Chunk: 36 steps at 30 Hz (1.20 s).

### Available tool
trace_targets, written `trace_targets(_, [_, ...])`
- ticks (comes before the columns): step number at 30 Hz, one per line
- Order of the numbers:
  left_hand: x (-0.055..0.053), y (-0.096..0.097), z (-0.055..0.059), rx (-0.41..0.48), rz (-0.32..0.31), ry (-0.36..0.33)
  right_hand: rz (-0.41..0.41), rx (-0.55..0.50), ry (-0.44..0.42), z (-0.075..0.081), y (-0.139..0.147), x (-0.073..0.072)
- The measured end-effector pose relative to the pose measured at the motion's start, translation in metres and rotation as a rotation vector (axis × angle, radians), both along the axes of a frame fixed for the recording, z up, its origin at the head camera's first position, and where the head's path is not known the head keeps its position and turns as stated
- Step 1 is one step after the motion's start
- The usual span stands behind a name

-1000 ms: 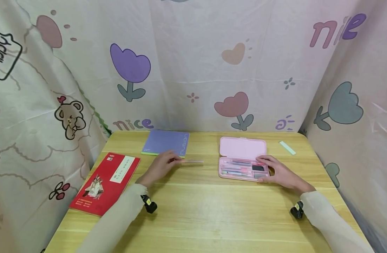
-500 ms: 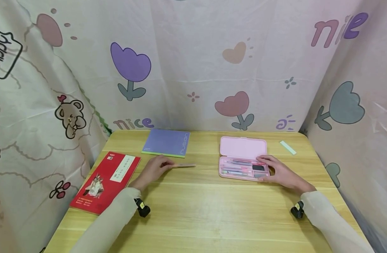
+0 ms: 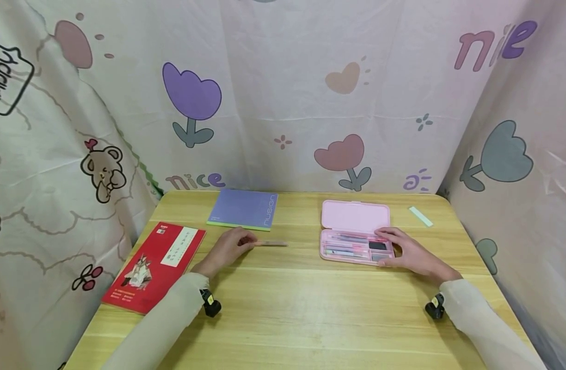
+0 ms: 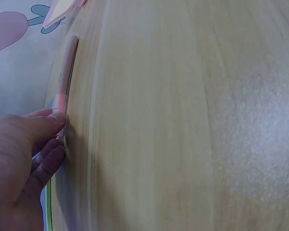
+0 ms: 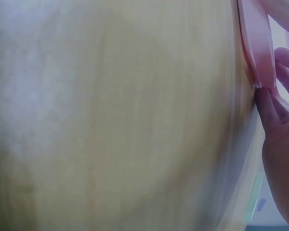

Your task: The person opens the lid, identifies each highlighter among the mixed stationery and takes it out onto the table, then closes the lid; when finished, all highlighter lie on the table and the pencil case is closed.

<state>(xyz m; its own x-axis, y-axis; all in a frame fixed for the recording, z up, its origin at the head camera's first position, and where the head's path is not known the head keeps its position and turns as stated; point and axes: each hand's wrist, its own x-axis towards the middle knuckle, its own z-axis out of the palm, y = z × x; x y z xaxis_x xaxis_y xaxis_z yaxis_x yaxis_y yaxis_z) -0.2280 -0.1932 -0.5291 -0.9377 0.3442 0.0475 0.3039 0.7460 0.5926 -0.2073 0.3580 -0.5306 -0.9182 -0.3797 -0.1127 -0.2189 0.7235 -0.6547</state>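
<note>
My left hand (image 3: 229, 249) pinches a slim pen (image 3: 272, 243) by one end between thumb and fingers. The pen points right, low over the table; whether it touches the wood I cannot tell. In the left wrist view its pinkish-brown barrel (image 4: 67, 72) extends beyond the fingertips. On the right, a pink pencil case (image 3: 355, 215) lies with its lid back. Several pens (image 3: 345, 252) and a dark block (image 3: 377, 245) are in its compartments. My right hand (image 3: 410, 253) grips the case's right end, thumb at the front and fingers at the back; the right wrist view shows the pink side wall (image 5: 257, 43).
A purple notebook (image 3: 243, 208) lies at the back, behind the left hand. The red book (image 3: 149, 272) is at the left, partly under the left sleeve. A pale green strip (image 3: 420, 216) lies right of the case. Patterned curtains surround the wooden table (image 3: 301, 313).
My left hand has drawn back a little to the left and nearer to me with the pen, baring the notebook's lower edge. The right hand and the pencil case have stayed put.
</note>
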Motion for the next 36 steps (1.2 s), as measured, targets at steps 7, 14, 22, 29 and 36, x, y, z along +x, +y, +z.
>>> trace_targets(7, [0.0, 0.0, 0.0, 0.001, -0.005, -0.006, -0.003, -0.001, -0.01, 0.001, -0.001, 0.0])
trace_targets(14, [0.001, 0.0, 0.001, 0.003, -0.018, -0.006, 0.013, -0.006, 0.012, 0.001, -0.001, 0.001])
trace_targets(22, [0.001, -0.001, 0.001, 0.016, -0.027, -0.009, 0.015, -0.004, 0.004, 0.001, -0.001, 0.001])
trace_targets(29, [0.002, -0.001, 0.005, 0.047, 0.003, -0.023, 0.015, -0.011, -0.003, 0.001, 0.0, 0.001])
trace_targets(36, [-0.004, 0.02, 0.02, 0.079, -0.038, 0.022, 0.016, -0.015, -0.014, 0.003, -0.002, 0.002])
